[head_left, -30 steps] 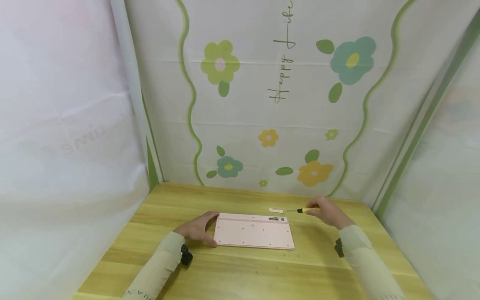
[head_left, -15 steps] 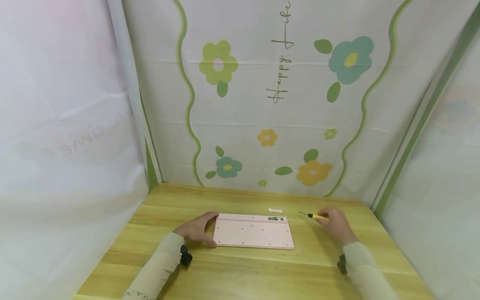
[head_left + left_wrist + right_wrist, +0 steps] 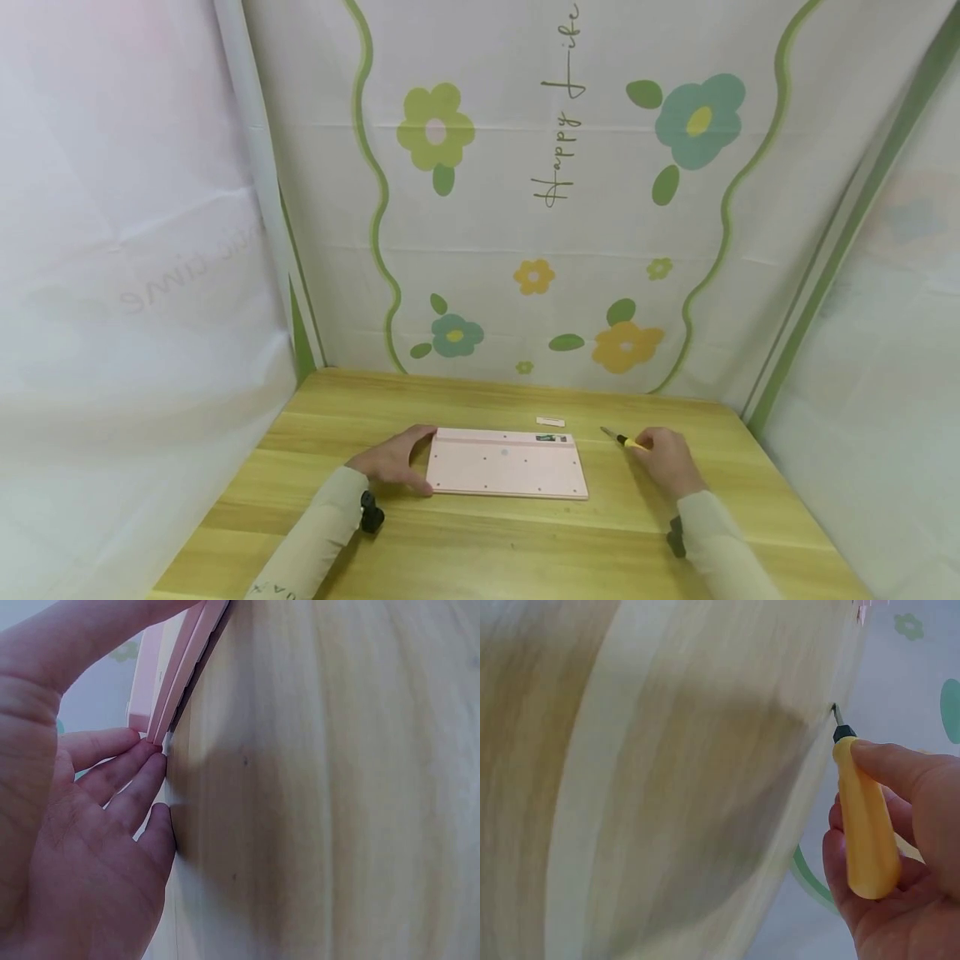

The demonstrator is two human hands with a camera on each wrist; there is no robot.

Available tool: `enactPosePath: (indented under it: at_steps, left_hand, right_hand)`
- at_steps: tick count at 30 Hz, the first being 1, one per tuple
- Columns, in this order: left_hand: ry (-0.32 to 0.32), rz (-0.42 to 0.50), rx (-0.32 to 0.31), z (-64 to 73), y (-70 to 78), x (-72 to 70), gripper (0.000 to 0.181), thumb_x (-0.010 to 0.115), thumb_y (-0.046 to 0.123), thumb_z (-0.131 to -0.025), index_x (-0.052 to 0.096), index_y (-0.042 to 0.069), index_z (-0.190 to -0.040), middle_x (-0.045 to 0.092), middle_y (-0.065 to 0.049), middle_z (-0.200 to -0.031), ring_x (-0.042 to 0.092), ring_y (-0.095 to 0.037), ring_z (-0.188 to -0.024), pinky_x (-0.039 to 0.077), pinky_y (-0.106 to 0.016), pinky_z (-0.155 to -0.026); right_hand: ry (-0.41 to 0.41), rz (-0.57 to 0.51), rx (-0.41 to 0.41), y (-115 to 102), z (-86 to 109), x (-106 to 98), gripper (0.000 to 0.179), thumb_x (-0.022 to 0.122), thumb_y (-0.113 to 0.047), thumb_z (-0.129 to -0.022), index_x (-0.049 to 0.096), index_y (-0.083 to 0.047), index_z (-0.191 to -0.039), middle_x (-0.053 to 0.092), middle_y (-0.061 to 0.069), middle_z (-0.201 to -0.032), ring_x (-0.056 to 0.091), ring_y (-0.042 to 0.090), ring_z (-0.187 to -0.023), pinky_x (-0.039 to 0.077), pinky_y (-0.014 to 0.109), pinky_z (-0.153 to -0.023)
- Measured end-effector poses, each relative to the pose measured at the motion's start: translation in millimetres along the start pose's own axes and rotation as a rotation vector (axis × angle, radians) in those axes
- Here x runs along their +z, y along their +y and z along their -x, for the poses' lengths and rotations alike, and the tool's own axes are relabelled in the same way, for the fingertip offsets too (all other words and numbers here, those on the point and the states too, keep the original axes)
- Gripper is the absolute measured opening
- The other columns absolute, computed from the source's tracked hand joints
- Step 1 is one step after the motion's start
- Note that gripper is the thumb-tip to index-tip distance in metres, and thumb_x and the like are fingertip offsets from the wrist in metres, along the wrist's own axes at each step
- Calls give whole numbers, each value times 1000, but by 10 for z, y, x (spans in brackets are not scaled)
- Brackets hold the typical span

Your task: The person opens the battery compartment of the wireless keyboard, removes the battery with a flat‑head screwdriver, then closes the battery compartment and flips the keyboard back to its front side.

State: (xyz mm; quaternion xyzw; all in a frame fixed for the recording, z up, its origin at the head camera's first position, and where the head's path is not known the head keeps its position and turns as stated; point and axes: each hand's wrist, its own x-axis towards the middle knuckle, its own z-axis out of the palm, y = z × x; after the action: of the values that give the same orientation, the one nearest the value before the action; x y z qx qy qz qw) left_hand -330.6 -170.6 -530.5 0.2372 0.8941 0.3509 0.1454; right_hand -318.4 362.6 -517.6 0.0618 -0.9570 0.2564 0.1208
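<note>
A pale pink keyboard (image 3: 504, 471) lies upside down on the table, small dark screws dotted over its underside. Near its far right corner an uncovered compartment (image 3: 551, 437) shows something green inside. My left hand (image 3: 390, 458) spans the keyboard's left end, thumb at the near corner and fingers at the far corner. In the left wrist view the fingertips touch the pink edge. My right hand (image 3: 667, 460) holds a yellow-handled screwdriver (image 3: 866, 817) between thumb and fingers, right of the keyboard. Its tip points away to the left, and in the right wrist view seems close to the tabletop.
Beyond the keyboard lies a small pale cover piece (image 3: 551, 422) on the wooden table (image 3: 480, 542). A white curtain (image 3: 480, 208) with printed flowers hangs behind the table's far edge, and more white cloth hangs at both sides.
My right hand has drawn the screwdriver to the right and nearer to me, away from the small cover, and its shaft now tilts down toward me. The left hand and keyboard stay put.
</note>
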Motion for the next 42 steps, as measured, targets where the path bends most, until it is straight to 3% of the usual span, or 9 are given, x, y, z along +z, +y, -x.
enactPosePath:
  at_steps: [7,19,27,34,42]
  left_hand:
    - [2,5,2,1,-8,-1,120,97,39,-73,29,5,-166,30,-20,-171,28,-45,-159,28,-67,-126]
    - [5,11,-1,25,-15,-34,121,98,37,-72,29,6,-166,30,-21,-171,28,-46,-158,28,-68,-126]
    - [-2,10,-4,25,-25,-40,120,97,39,-73,28,6,-166,30,-20,-171,28,-45,-159,27,-67,-126]
    - [8,7,1,22,6,-69,119,97,35,-73,29,4,-165,31,-22,-170,28,-46,-158,27,-67,-127]
    - [-4,-9,9,-15,1,-36,119,97,37,-73,29,5,-165,32,-20,-170,29,-45,-158,29,-65,-126]
  right_hand:
    - [-42,8,57,-64,50,54,19,79,-12,-90,76,5,-96,78,20,-93,74,34,-85,62,52,-79]
    - [-35,-16,104,-39,4,129,24,83,-18,-88,77,5,-93,78,18,-90,73,28,-78,63,44,-71]
    - [-46,12,-75,-200,-97,35,30,84,-14,-89,75,9,-106,77,22,-99,72,33,-90,63,51,-80]
    - [-233,-11,-217,-498,-340,-3,34,82,-12,-91,73,9,-116,76,21,-108,71,29,-95,62,44,-84]
    - [-315,4,-350,-857,-501,194,30,83,-8,-90,74,8,-113,76,21,-107,71,27,-93,61,41,-83]
